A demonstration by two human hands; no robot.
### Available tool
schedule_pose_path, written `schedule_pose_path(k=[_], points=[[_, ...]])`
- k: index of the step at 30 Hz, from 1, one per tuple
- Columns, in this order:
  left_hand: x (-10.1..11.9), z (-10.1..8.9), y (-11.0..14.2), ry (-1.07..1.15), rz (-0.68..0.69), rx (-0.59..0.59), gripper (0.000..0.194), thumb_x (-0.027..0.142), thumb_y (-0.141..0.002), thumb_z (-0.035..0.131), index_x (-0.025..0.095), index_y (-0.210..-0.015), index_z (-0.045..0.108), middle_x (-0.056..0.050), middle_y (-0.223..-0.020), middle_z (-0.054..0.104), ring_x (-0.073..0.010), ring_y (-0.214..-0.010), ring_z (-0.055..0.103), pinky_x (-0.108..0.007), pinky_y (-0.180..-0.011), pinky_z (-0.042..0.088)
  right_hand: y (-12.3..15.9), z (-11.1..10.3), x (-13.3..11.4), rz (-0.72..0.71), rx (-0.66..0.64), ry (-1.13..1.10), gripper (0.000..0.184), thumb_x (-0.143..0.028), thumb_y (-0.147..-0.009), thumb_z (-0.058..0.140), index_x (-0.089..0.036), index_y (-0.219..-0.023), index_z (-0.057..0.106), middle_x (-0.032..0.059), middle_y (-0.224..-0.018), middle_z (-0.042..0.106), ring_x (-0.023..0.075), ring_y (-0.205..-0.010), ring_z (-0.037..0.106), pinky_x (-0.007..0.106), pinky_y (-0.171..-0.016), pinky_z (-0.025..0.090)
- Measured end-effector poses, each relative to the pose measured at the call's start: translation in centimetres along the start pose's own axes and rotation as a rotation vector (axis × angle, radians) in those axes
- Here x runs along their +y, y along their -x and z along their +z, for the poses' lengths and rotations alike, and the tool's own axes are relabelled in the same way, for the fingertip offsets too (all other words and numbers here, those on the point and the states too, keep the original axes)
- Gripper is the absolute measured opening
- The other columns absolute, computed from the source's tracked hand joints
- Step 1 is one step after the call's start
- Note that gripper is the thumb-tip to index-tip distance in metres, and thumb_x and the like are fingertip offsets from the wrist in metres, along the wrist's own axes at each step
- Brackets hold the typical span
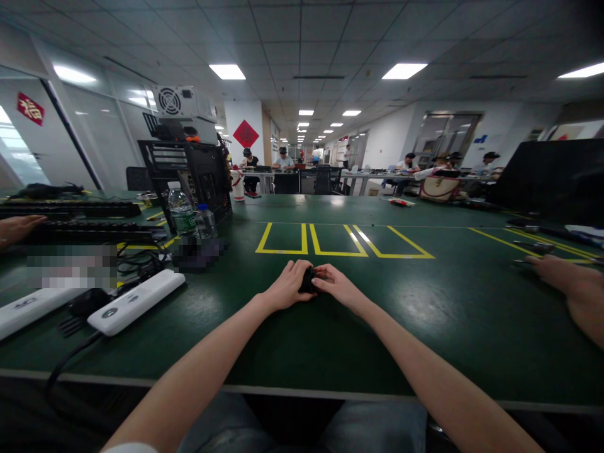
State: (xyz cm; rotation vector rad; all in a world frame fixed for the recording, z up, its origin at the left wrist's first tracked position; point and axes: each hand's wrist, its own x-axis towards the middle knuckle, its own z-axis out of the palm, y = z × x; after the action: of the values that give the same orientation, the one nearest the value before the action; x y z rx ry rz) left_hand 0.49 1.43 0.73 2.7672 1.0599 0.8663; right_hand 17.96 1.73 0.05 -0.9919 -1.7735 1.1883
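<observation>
Bare forearms (pixel 198 377) stretched over the near edge of the flat dark-green tabletop (pixel 302 352); left hand (pixel 291 284) and right hand (pixel 336 284) both grasped one small black object (pixel 307 281), mostly covered by fingers, on the near side of three yellow tape outlines (pixel 340 254); long white plastic power strip (pixel 139 302) lay off left; co-worker's hand (pixel 557 274) at far right, grip unclear

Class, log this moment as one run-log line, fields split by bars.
left hand: holds small black object | right hand: holds same object | place: over green table, near side of yellow tape outlines
</observation>
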Motion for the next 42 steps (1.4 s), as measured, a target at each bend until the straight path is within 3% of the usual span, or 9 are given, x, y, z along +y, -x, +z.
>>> schedule_pose_path(k=[7, 14, 20, 26, 32, 37, 42], points=[[-0.14, 0.16, 0.05, -0.008, 0.014, 0.01, 0.048, 0.03, -0.067, 0.059, 0.018, -0.107, 0.034, -0.006, -0.104, 0.042, -0.0209, -0.089, 0.041, -0.035, -0.079, 0.035, 0.09, -0.13, 0.06, -0.051, -0.069, -0.083, 0.038, -0.022, -0.06, 0.067, -0.02, -0.091, 0.045, 0.0022, -0.097, 0.051, 0.0173, -0.094, 0.052, 0.037, -0.083, 0.041], [-0.12, 0.02, 0.04, -0.012, 0.016, -0.004, 0.051, 0.032, -0.067, 0.06, 0.019, -0.108, 0.033, -0.006, -0.105, 0.041, -0.0215, -0.089, 0.04, -0.035, -0.079, 0.035, 0.19, 0.01, -0.29, -0.093, -0.008, -0.036, 0.022, -0.028, -0.069, 0.058, -0.019, -0.086, 0.047, 0.0015, -0.089, 0.054, 0.0165, -0.09, 0.052, 0.037, -0.082, 0.041], [-0.07, 0.01, 0.0, 0.01, 0.002, -0.007, 0.05, 0.03, -0.067, 0.06, 0.02, -0.108, 0.033, -0.006, -0.105, 0.041, -0.0215, -0.091, 0.041, -0.036, -0.079, 0.034, -0.07, -0.11, 0.04, -0.007, -0.01, -0.053, 0.031, -0.028, -0.069, 0.059, -0.018, -0.095, 0.047, 0.0045, -0.099, 0.054, 0.0177, -0.094, 0.052, 0.039, -0.086, 0.039], [-0.06, 0.0, 0.05, 0.009, 0.003, -0.005, 0.048, 0.028, -0.067, 0.059, 0.019, -0.107, 0.034, -0.006, -0.104, 0.042, -0.0212, -0.089, 0.041, -0.035, -0.078, 0.034, 0.41, -0.24, -0.33, -0.03, -0.104, -0.117, 0.039, -0.021, -0.061, 0.066, -0.02, -0.093, 0.044, 0.0028, -0.1, 0.052, 0.0179, -0.096, 0.052, 0.038, -0.085, 0.041], [-0.19, 0.24, -0.02, 0.005, -0.001, 0.016, 0.052, 0.03, -0.065, 0.061, 0.019, -0.107, 0.032, -0.006, -0.105, 0.042, -0.0215, -0.091, 0.04, -0.036, -0.081, 0.033, 0.09, -0.05, -0.09, -0.088, -0.019, -0.024, 0.025, -0.029, -0.069, 0.059, -0.019, -0.087, 0.046, 0.0019, -0.088, 0.055, 0.0169, -0.091, 0.052, 0.038, -0.084, 0.039], [-0.15, 0.24, -0.04, 0.02, -0.012, 0.006, 0.051, 0.029, -0.065, 0.061, 0.02, -0.107, 0.033, -0.006, -0.105, 0.042, -0.0219, -0.091, 0.041, -0.037, -0.08, 0.034, -0.16, -0.05, 0.08, -0.029, -0.013, -0.028, 0.031, -0.03, -0.068, 0.059, -0.018, -0.094, 0.047, 0.0039, -0.094, 0.054, 0.0175, -0.092, 0.052, 0.039, -0.084, 0.04], [-0.22, 0.2, 0.0, 0.009, -0.003, 0.007, 0.05, 0.027, -0.065, 0.061, 0.019, -0.107, 0.033, -0.006, -0.104, 0.042, -0.0213, -0.089, 0.041, -0.036, -0.079, 0.035, 0.16, -0.17, -0.08, -0.044, -0.092, -0.098, 0.036, -0.024, -0.062, 0.065, -0.02, -0.093, 0.046, 0.0031, -0.098, 0.052, 0.0177, -0.094, 0.052, 0.037, -0.084, 0.041]])
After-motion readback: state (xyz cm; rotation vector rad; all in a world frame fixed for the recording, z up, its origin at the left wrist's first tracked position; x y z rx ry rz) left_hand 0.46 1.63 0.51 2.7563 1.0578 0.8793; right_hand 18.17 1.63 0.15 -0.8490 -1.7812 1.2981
